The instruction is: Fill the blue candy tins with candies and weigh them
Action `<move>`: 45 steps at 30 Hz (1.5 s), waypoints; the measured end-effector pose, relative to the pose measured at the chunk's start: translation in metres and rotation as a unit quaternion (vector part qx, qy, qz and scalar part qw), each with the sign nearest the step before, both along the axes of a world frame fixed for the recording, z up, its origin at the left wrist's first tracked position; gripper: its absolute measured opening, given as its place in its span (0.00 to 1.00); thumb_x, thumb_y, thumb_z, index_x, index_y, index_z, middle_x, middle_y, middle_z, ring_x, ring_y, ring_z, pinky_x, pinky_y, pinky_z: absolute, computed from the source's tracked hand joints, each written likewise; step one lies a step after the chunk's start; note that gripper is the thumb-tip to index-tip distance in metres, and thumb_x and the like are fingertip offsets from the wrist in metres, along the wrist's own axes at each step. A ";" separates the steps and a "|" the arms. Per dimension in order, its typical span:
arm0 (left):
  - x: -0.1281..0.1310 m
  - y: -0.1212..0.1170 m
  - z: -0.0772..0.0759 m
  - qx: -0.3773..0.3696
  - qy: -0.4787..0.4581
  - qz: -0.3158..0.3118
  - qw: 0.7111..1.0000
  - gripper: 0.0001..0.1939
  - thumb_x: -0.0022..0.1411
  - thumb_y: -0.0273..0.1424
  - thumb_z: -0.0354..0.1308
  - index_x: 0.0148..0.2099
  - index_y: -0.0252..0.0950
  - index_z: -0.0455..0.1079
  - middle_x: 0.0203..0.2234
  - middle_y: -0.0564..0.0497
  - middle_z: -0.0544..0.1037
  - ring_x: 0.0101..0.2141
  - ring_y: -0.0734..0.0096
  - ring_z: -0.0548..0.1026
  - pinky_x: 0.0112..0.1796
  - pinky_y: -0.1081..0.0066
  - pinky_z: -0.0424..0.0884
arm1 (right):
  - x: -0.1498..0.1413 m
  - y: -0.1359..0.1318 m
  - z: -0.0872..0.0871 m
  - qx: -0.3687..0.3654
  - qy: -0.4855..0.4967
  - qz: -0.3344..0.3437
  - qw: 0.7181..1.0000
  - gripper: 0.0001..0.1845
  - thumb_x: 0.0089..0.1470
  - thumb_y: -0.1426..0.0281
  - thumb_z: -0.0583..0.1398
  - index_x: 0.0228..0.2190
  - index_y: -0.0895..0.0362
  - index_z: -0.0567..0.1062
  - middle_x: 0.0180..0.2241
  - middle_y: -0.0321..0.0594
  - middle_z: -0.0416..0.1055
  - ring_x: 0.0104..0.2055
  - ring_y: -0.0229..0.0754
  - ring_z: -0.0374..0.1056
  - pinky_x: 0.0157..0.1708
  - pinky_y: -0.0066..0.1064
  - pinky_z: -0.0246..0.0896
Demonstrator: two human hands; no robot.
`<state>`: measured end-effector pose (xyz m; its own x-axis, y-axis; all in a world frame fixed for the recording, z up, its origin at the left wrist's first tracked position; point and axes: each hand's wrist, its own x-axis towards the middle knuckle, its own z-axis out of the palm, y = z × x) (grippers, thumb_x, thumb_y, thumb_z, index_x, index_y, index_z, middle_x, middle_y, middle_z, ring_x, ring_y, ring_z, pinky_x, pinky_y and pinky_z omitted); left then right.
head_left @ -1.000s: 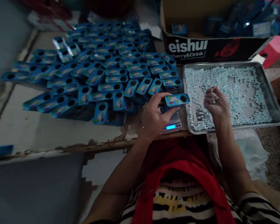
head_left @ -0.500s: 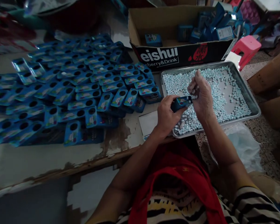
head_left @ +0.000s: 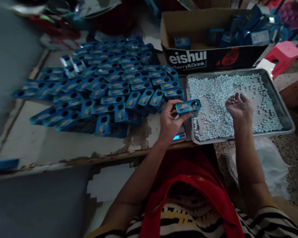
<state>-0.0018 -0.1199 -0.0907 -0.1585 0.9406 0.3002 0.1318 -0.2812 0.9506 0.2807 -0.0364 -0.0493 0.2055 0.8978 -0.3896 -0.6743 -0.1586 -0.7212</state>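
My left hand (head_left: 169, 120) grips a small blue printed box (head_left: 186, 106) by its sides, with the round hole in its top facing up. Pale candies show inside that hole. Just below it, a digital scale (head_left: 180, 136) with a lit blue display is partly hidden by the hand. Over the metal tray (head_left: 289, 127), my right hand (head_left: 241, 107) is cupped palm up, fingers curled, with a few candies (head_left: 235, 100) resting on them. White and pale blue loose candies (head_left: 213, 122) cover much of the tray.
Many similar blue boxes (head_left: 114, 84) stand in rows on the worn table (head_left: 109, 148) at left. Behind the tray is a cardboard carton (head_left: 210, 61) with more blue boxes. A pink stool (head_left: 286, 56) and a clear plastic bag (head_left: 273, 165) lie beyond the table's edge.
My right hand has moved right, away from the box's hole, and opened into a cupped palm. The box has turned more level, and the scale display has come into view.
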 end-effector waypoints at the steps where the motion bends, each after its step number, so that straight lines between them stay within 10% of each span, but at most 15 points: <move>1: -0.015 -0.007 -0.001 -0.005 -0.001 0.005 1.000 0.25 0.57 0.37 0.79 0.53 0.42 0.75 0.41 0.54 0.82 0.41 0.66 0.83 0.44 0.69 0.81 | 0.003 -0.002 -0.009 -0.016 -0.022 0.010 1.000 0.13 0.65 0.74 0.64 0.29 0.52 0.69 0.25 0.31 0.67 0.26 0.34 0.65 0.26 0.22 0.63; 5: -0.060 -0.030 -0.018 -0.020 -0.004 0.033 0.999 0.26 0.55 0.39 0.80 0.52 0.42 0.75 0.40 0.55 0.82 0.40 0.66 0.82 0.44 0.69 0.81 | -0.001 -0.019 -0.026 -0.050 -0.079 0.139 0.986 0.13 0.50 0.83 0.68 0.35 0.56 0.78 0.31 0.36 0.76 0.27 0.31 0.66 0.24 0.17 0.63; 11: -0.071 -0.039 -0.047 -0.046 -0.015 0.013 0.999 0.28 0.54 0.43 0.82 0.53 0.41 0.76 0.44 0.51 0.84 0.44 0.63 0.84 0.49 0.63 0.83 | -0.036 -0.040 0.003 0.020 -0.244 0.323 0.914 0.17 0.54 0.63 0.79 0.37 0.57 0.82 0.28 0.40 0.80 0.22 0.31 0.62 0.18 0.21 0.55; 18: -0.103 -0.059 -0.038 -0.024 -0.036 0.060 0.997 0.43 0.50 0.49 0.85 0.64 0.47 0.75 0.55 0.45 0.84 0.60 0.52 0.83 0.64 0.48 0.79 | -0.072 -0.032 0.029 0.081 -0.347 0.433 0.828 0.15 0.54 0.64 0.80 0.33 0.55 0.82 0.25 0.36 0.77 0.24 0.34 0.64 0.23 0.27 0.59; 22: -0.125 -0.075 -0.026 -0.031 -0.031 0.133 0.990 0.30 0.56 0.46 0.82 0.56 0.45 0.79 0.48 0.50 0.86 0.53 0.59 0.85 0.59 0.56 0.82 | -0.057 -0.026 0.041 0.146 -0.580 0.416 0.685 0.04 0.57 0.71 0.76 0.33 0.53 0.87 0.25 0.37 0.77 0.27 0.39 0.67 0.31 0.34 0.68; 26: -0.127 -0.081 -0.018 0.008 -0.030 0.174 0.984 0.24 0.60 0.44 0.81 0.54 0.45 0.79 0.45 0.52 0.85 0.48 0.63 0.85 0.56 0.59 0.83 | -0.045 -0.033 0.059 0.205 -0.762 0.297 0.538 0.15 0.56 0.75 0.76 0.44 0.47 0.90 0.59 0.47 0.81 0.55 0.55 0.78 0.60 0.52 0.73; 28: -0.124 -0.079 -0.015 0.023 -0.024 0.168 0.985 0.26 0.61 0.44 0.81 0.56 0.45 0.78 0.47 0.51 0.84 0.50 0.62 0.84 0.58 0.57 0.82 | -0.050 -0.039 0.063 0.218 -0.761 0.237 0.564 0.19 0.56 0.73 0.77 0.49 0.47 0.89 0.69 0.49 0.74 0.65 0.58 0.74 0.62 0.52 0.72; 33: -0.107 -0.073 -0.017 0.065 0.020 0.147 0.987 0.41 0.55 0.48 0.84 0.64 0.49 0.70 0.58 0.48 0.79 0.61 0.54 0.80 0.65 0.50 0.78 | -0.085 -0.048 0.049 0.156 -0.533 0.294 0.778 0.15 0.60 0.62 0.76 0.48 0.50 0.87 0.45 0.42 0.82 0.47 0.45 0.79 0.48 0.38 0.77; 36: -0.093 -0.071 -0.026 0.036 0.058 0.139 0.988 0.46 0.51 0.49 0.86 0.65 0.48 0.67 0.61 0.45 0.77 0.63 0.50 0.79 0.65 0.50 0.77 | -0.101 -0.046 0.035 0.117 -0.418 0.293 0.852 0.16 0.62 0.54 0.75 0.46 0.48 0.84 0.44 0.39 0.81 0.46 0.43 0.80 0.44 0.33 0.78; 45: -0.066 -0.055 -0.043 -0.024 0.129 0.107 0.986 0.37 0.56 0.39 0.84 0.62 0.42 0.70 0.56 0.45 0.81 0.58 0.54 0.82 0.60 0.59 0.79 | -0.081 -0.045 0.004 0.015 -0.258 0.339 0.905 0.22 0.59 0.47 0.75 0.44 0.48 0.82 0.41 0.41 0.84 0.42 0.47 0.82 0.42 0.38 0.82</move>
<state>-0.0676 -0.1746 -0.1336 -0.2779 0.9080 0.3134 0.4231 -0.1773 0.8886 0.1995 -0.0815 -0.0457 -0.2483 0.8945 -0.3717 -0.0031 -0.3845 -0.9231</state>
